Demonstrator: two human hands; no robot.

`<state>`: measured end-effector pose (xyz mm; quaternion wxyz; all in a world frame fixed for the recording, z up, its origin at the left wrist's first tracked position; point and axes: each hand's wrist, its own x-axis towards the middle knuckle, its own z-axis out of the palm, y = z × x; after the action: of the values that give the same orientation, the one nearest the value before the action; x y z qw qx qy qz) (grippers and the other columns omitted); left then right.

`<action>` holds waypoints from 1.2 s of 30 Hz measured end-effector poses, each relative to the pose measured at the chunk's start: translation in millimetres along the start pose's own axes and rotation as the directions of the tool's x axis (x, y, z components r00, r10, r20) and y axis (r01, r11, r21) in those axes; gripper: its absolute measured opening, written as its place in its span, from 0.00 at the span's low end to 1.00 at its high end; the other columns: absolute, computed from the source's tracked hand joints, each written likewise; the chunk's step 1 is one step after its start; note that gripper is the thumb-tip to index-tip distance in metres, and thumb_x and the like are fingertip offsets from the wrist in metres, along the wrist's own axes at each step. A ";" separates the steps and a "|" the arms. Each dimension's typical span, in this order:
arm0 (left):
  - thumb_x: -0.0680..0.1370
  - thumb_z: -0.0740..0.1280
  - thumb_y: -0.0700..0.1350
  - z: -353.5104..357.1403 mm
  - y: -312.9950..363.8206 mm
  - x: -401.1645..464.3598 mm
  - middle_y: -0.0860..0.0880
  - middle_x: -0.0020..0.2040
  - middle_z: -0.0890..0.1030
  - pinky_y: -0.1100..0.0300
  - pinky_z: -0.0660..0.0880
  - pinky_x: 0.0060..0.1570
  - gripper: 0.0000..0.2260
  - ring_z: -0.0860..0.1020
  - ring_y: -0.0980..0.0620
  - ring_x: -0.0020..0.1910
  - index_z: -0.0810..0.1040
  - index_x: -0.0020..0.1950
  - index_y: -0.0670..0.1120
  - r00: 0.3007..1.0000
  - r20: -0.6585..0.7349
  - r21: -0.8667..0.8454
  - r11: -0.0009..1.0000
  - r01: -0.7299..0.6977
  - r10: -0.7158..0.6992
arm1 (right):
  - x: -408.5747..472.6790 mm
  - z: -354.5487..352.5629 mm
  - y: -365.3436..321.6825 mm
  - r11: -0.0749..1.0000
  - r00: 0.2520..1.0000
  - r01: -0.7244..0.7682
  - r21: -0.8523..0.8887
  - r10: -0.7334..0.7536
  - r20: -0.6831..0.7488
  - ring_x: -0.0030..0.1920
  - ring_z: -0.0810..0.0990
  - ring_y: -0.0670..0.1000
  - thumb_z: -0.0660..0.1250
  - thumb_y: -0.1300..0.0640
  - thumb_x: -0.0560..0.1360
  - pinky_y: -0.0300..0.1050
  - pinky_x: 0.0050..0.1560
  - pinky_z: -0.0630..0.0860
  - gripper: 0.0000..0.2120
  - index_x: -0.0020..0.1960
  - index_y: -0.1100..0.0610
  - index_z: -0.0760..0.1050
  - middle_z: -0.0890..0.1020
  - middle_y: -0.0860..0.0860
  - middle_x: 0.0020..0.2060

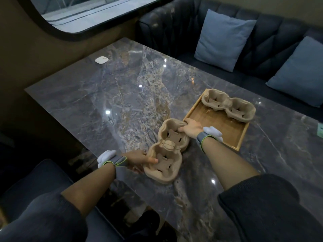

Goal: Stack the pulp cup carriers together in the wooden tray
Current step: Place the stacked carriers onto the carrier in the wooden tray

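Note:
A brown two-cup pulp carrier (167, 151) sits on the marble table just left of the wooden tray (234, 135). My left hand (139, 158) grips its near rim, thumb inside the near cup well. My right hand (191, 127) grips the carrier's far rim, beside the tray's near-left corner. A second pulp carrier (229, 105) lies along the far side of the tray, its right end over the tray's rim. The near part of the tray floor is bare.
The grey marble table (122, 95) stretches far and left, with a small white pad (101, 59) near its far-left corner. A dark sofa with two blue cushions (223, 39) runs behind the table. A dark seat (40, 180) is at the near left.

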<state>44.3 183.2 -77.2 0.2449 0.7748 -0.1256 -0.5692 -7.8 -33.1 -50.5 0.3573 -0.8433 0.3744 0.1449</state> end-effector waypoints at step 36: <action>0.73 0.68 0.35 -49.3 160.7 -10.6 0.44 0.30 0.73 0.69 0.69 0.19 0.09 0.72 0.56 0.16 0.72 0.35 0.42 0.921 -0.227 -0.265 0.890 -0.371 0.316 | -48.3 -118.1 70.0 0.882 0.974 -0.124 0.455 0.195 -0.112 0.46 0.79 0.57 0.69 0.52 0.73 0.49 0.40 0.79 0.20 0.59 0.63 0.73 0.78 0.56 0.44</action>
<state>100.9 63.6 26.8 0.4679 0.7411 -0.1498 -0.4575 -94.7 -124.0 22.7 0.4973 -0.7140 0.4924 0.0188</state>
